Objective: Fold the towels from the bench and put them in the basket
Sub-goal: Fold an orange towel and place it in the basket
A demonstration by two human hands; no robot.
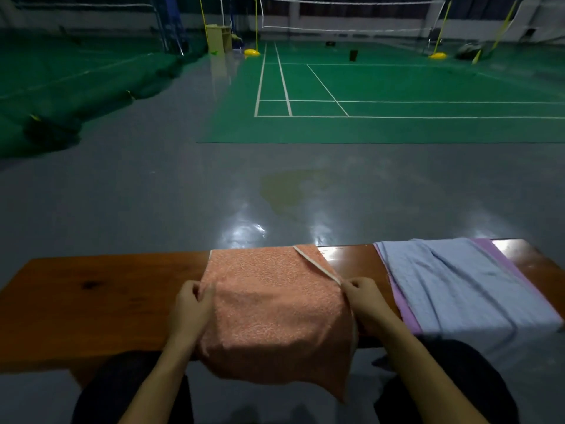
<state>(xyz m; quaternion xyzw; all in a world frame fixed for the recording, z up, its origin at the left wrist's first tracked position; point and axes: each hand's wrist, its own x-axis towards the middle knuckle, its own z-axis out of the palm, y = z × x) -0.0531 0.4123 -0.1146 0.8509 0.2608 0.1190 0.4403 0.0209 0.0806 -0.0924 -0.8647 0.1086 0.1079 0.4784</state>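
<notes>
The left hand (190, 307) pinches the left edge of the orange towel (272, 313); the right hand (368, 301) pinches its right edge. The towel lies between the hands, spread across the wooden bench (91, 298), its near part overhanging the front edge. Further right, a blue-and-lilac towel (464, 286) drapes the bench. No basket is in view. Beyond the bench lies a grey floor, then a green court.

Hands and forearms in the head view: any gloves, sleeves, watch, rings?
Left hand and right hand are bare: no gloves, and no rings or watch show. Both forearms are uncovered to the frame's bottom edge, with no sleeve in view. Lighting is dim, so small markings can't be ruled out.
</notes>
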